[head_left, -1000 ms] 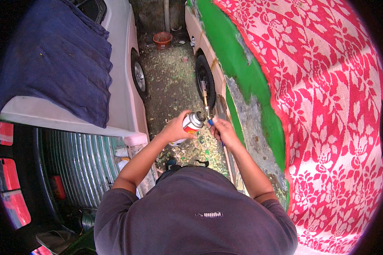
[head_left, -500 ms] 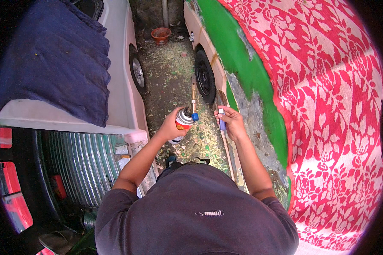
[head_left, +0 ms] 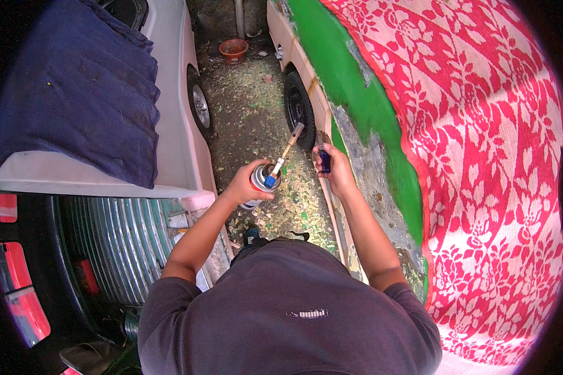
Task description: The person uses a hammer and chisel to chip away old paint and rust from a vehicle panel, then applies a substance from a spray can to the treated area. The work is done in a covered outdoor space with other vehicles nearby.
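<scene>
My left hand is wrapped round the canister of a gas torch. From the canister's top a blue knob and a brass burner tube stick out, the tube slanting forward and to the right. In my right hand is a small dark-blue lighter, gripped upright between thumb and fingers. The burner's metal tip lies a short way from the lighter, apart from it. No flame shows at either one.
A pale car body with a navy cloth stands left. On the right is a vehicle with patchy green paint, under a red-and-white floral cloth. Paint flakes litter the floor; an orange bowl sits at the far end.
The torch has tilted, swinging its burner tube from straight ahead toward the right hand. My right hand has turned the lighter and shifted slightly forward and left.
</scene>
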{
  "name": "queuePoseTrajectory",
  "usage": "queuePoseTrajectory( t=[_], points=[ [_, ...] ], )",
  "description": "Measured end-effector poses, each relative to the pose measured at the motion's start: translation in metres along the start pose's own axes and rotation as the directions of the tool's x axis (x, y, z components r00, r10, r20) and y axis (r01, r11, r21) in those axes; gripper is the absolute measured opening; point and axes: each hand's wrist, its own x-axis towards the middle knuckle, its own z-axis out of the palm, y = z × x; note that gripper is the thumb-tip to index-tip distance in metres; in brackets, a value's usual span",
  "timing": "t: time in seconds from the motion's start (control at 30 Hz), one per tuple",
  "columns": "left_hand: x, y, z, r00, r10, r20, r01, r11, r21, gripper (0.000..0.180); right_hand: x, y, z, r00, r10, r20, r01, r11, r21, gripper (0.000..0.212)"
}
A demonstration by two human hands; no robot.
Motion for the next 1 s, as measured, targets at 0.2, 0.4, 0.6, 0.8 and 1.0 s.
queuePoseTrajectory(
  t=[0.2, 0.4, 0.6, 0.8, 1.0],
  points=[
    [-0.004, 0.007, 0.001, 0.996, 0.084, 0.037, -0.086, 0.993, 0.077, 0.084, 0.017, 0.000, 0.015, 0.996, 0.086, 0.009, -0.086, 0.995, 0.041, 0.039],
    [-0.003, 0.009, 0.003, 0.992, 0.120, 0.039, -0.123, 0.988, 0.091, 0.082, 0.021, -0.003, 0.027, 0.989, 0.117, 0.090, -0.130, 0.978, 0.163, 0.035],
    [-0.005, 0.005, 0.003, 0.989, 0.142, 0.027, -0.144, 0.985, 0.093, 0.082, 0.026, -0.004, 0.027, 0.986, 0.121, 0.111, -0.141, 0.970, 0.199, 0.038],
    [-0.003, 0.008, 0.003, 0.989, 0.146, 0.031, -0.148, 0.986, 0.082, 0.081, 0.023, -0.006, 0.028, 0.988, 0.091, 0.122, -0.112, 0.978, 0.178, 0.038],
    [-0.002, 0.010, 0.002, 0.990, 0.133, 0.050, -0.136, 0.988, 0.075, 0.081, 0.028, -0.007, 0.026, 0.991, 0.093, 0.091, -0.108, 0.980, 0.167, 0.037]
  ],
)
